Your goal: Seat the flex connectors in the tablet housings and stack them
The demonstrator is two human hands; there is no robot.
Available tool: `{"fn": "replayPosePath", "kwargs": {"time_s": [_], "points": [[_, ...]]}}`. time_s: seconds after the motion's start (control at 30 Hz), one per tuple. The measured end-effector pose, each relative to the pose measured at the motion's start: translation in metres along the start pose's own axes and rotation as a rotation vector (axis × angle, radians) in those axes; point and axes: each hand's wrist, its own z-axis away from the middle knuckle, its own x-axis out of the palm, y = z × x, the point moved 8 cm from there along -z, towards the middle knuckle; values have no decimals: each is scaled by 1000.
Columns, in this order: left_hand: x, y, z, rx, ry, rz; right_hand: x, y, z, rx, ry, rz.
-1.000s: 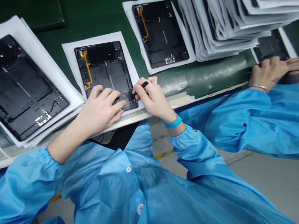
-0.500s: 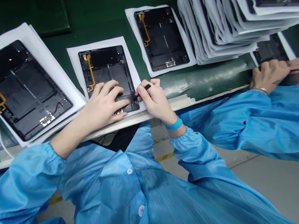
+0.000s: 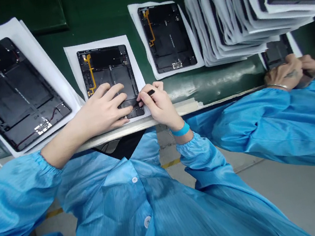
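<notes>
The left hand (image 3: pixel 99 109) lies open on the tablet back panel (image 3: pixel 107 76), and just beside it the right hand (image 3: pixel 157 108) pinches a small black tool (image 3: pixel 150 92) at the panel's lower corner.

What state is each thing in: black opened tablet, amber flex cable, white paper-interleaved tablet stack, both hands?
Black opened tablet: face down, internals exposed, on white paper sheet.
Amber flex cable: lying along tablet's left side.
White paper-interleaved tablet stack: piled, fanned.
Left hand: open, pressing tablet.
Right hand: pinching black pointed tool.
</notes>
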Motion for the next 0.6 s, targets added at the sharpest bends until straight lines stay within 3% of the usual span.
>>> {"fn": "replayPosePath", "kwargs": {"time_s": [0.3,0.6], "points": [[3,1,-1,87,63,-72,2,-2,0,-2,-30,76],[3,-10,-4,82,28,102,0,-2,0,32,-23,50]]}}
